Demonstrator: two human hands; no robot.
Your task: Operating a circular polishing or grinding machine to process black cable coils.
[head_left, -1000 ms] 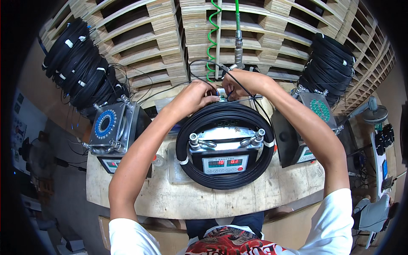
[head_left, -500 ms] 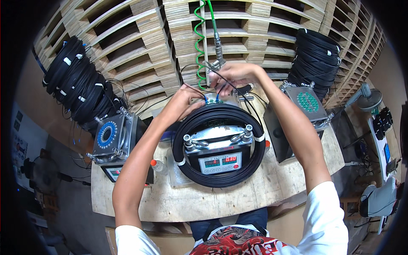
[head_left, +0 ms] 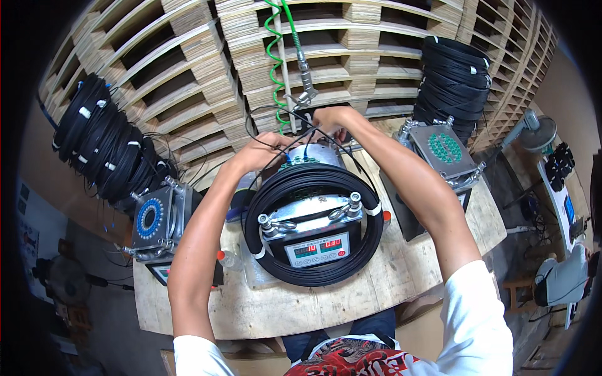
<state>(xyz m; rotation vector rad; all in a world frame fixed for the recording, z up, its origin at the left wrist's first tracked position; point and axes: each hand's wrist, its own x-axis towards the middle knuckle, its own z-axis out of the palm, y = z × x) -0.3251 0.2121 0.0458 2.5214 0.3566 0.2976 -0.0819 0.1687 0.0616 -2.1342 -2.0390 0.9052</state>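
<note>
A coil of black cable (head_left: 370,250) hangs around a metal polishing machine (head_left: 313,210) with a lit display. Behind the coil is the machine's metal plate (head_left: 323,153), with a row of green ports at its edge and thin cables with blue connectors standing in them. My left hand (head_left: 266,148) is closed at the plate's left side, fingertips pinching a thin black cable. Beyond the plate, my right hand (head_left: 333,123) has its fingers bent together where thin black cables (head_left: 311,133) meet; its fingertips are partly hidden.
Machines with a blue ring fixture (head_left: 150,218) and a green-dotted plate (head_left: 444,148) flank me. Cable coils are stacked at left (head_left: 103,141) and right (head_left: 453,84). A bottle with an orange cap (head_left: 231,260) stands on the wooden table (head_left: 251,319). Pallets (head_left: 370,31) rise behind a green air hose (head_left: 290,22).
My right hand has come down closer to the plate, its fingers drawn in at the cables. My left hand stays beside the plate. The whole view has shifted slightly, and the display's digits differ.
</note>
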